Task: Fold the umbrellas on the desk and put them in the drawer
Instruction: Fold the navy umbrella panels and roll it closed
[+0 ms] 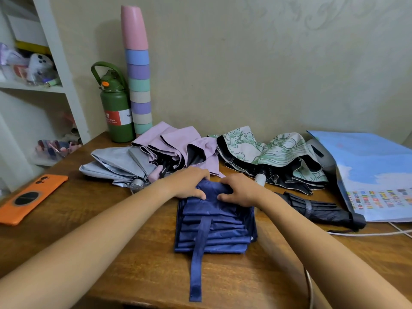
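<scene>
Blue umbrella (215,228) lies pleated on my counter (124,246); my left hand (189,184) and right hand (239,189) both pinch its far end, strap (199,259) trailing toward me.

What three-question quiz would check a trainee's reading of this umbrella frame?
1. True or false: the blue umbrella lies with its strap fastened round it.
2. Which umbrella is already rolled and strapped? A) grey B) black C) lilac
3. Fill in: both hands grip the blue umbrella at its ___ end.

Key
1. False: the strap trails loose toward the desk's near edge.
2. B: the black umbrella, beside the right hand; the grey umbrella and the lilac umbrella lie loose.
3. Far: the left hand and the right hand bunch the fabric there.
</scene>
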`<state>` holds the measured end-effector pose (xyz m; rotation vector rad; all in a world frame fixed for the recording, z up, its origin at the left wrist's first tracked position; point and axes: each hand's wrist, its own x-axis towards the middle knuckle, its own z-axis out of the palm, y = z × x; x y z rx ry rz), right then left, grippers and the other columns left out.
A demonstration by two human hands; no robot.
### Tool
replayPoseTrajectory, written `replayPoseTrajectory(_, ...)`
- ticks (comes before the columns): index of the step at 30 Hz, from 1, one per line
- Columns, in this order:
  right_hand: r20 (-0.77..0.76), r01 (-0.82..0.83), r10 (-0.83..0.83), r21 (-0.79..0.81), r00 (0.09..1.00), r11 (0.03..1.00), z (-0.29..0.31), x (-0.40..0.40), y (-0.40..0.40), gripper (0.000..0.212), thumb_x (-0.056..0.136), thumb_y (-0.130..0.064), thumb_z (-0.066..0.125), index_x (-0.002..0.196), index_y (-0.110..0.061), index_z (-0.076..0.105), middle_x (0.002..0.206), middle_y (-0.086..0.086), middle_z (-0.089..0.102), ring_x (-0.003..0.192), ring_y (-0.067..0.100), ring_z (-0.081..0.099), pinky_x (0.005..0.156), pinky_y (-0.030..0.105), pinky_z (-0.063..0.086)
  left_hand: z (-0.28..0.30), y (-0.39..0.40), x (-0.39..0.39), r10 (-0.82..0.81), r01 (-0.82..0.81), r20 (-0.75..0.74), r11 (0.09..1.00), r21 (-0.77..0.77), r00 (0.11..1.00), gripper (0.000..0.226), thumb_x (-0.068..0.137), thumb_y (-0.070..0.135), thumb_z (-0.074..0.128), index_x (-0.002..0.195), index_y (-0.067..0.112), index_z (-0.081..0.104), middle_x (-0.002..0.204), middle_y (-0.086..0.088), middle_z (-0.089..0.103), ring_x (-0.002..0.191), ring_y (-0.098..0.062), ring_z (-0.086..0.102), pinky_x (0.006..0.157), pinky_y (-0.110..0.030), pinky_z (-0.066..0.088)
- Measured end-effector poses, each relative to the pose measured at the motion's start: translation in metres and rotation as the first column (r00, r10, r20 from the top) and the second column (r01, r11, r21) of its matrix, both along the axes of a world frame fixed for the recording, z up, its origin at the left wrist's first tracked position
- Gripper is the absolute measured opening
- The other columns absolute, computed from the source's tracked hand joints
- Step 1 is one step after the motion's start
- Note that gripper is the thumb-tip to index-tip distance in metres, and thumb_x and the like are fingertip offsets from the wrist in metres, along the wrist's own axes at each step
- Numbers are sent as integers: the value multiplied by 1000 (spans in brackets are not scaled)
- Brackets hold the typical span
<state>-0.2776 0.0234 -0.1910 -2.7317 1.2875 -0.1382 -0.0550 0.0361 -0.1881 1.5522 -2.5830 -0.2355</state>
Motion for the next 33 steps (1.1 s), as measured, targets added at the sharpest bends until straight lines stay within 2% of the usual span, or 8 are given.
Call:
replayPoseTrajectory(4, 78, -53, 62, -119, 995, 992, -10, 0, 0, 32, 90, -30, 71, 107, -4, 63, 104, 15, 60, 96, 30, 54, 79, 36, 36, -9, 3, -2, 30, -28, 40, 999, -30, 999, 46, 90, 43, 74, 110, 20, 40, 85, 8, 44, 85, -19, 44, 71, -37, 36)
replayPoseTrajectory(9, 89, -41, 65, -245, 994, 969, -28, -2, 7, 34, 85, -32, 67, 104, -5, 59, 103, 14, 56, 97, 35, 52, 82, 48, 47, -17, 8, -3, 35, -24, 74, 989, -148, 997, 48, 92, 43, 71, 116, 15, 40, 102, -5, 61, 92, -29, 56, 86, -45, 47)
replayPoseTrajectory(16, 92, 95, -90, -50, 992, 994, -11, 3, 9, 43, 84, -33, 71, 119, -8, 61, 114, 13, 63, 109, 32, 59, 89, 39, 47, -24, 15, 0, -14, 14, -1, 963, -270, 1000, 40, 90, 41, 72, 120, 21, 54, 118, 5, 63, 108, -21, 56, 101, -38, 37)
replayPoseTrajectory(19, -20, 86, -88, -58, 996, 995, -9, 9, 11, 37, 82, -32, 71, 108, -7, 62, 108, 12, 58, 105, 32, 57, 86, 44, 50, -23, 21, -3, 2, -20, -69, 964, -266, 998, 38, 77, 32, 76, 105, 25, 50, 103, 6, 59, 96, -22, 54, 85, -38, 43)
replayPoseTrajectory(22, -2, 39, -39, -148, 999, 988, -19, 8, 16, 36, 79, -29, 71, 104, -7, 57, 106, 13, 55, 102, 35, 54, 84, 48, 49, -23, 22, -7, 51, -52, -11, 977, -207, 999, 34, 72, 35, 73, 95, 20, 52, 96, 2, 58, 90, -24, 56, 72, -40, 46)
replayPoseTrajectory(26, 59, 0, 18, -288, 998, 958, -32, 1, 25, 39, 75, -25, 73, 106, -8, 57, 106, 11, 56, 99, 33, 51, 77, 51, 49, -13, 22, -7, 57, -52, 38, 991, -122, 998, 35, 72, 37, 74, 81, 14, 49, 75, 2, 53, 75, -24, 51, 58, -36, 30)
replayPoseTrajectory(29, 74, -2, 27, -322, 997, 947, -32, -3, 27, 41, 74, -26, 72, 108, -9, 58, 104, 9, 57, 96, 33, 53, 75, 51, 51, -4, 26, -11, 30, -19, 105, 994, -107, 994, 33, 77, 36, 71, 87, 15, 49, 81, 1, 56, 80, -27, 54, 61, -35, 30)
replayPoseTrajectory(33, 29, 22, -18, -135, 999, 991, -10, -6, 24, 47, 82, -44, 71, 111, -16, 49, 108, 8, 64, 97, 33, 61, 75, 45, 50, -3, 36, -17, 35, 19, 195, 963, -269, 980, 32, 83, 33, 69, 95, 19, 43, 102, -5, 64, 97, -32, 61, 66, -38, 34)
